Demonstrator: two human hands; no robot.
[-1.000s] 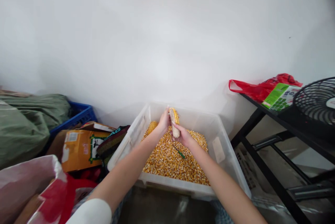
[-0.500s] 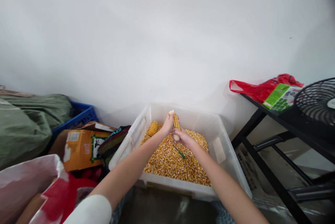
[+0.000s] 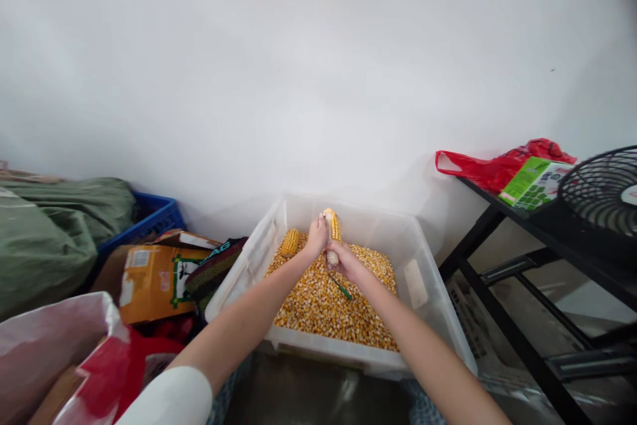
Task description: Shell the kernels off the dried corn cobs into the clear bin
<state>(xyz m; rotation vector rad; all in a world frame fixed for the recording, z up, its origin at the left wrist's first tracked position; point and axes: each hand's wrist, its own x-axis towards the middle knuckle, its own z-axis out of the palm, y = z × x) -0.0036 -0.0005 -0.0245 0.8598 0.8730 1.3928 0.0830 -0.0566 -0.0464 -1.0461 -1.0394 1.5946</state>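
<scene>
A partly shelled corn cob [image 3: 336, 229] stands tilted upright over the plastic tub [image 3: 348, 344], yellow kernels on its right side and a bare pale strip on its left. My right hand [image 3: 344, 260] is closed around its lower end. Against the upper left side of the cob, my left hand [image 3: 317, 235] is closed, its fingertips partly hidden. Loose corn kernels [image 3: 338, 319] fill the tub's bottom. A thin tool with a green handle [image 3: 344, 292] lies on them below my hands. Another full corn cob [image 3: 290, 243] rests at the tub's left.
To the left are an orange cardboard box [image 3: 154, 282], a dark mesh bag [image 3: 216, 272], a blue crate [image 3: 156, 216] and a red-and-white bag [image 3: 99, 359]. A black rack [image 3: 502, 292] on the right carries a red plastic bag [image 3: 490, 170], a green-and-white box [image 3: 532, 183] and a fan [image 3: 602, 193].
My left thumb has come off the top of the cob, and the left hand has shifted slightly left and down. More of the cob's bare strip shows. My right hand keeps its grip.
</scene>
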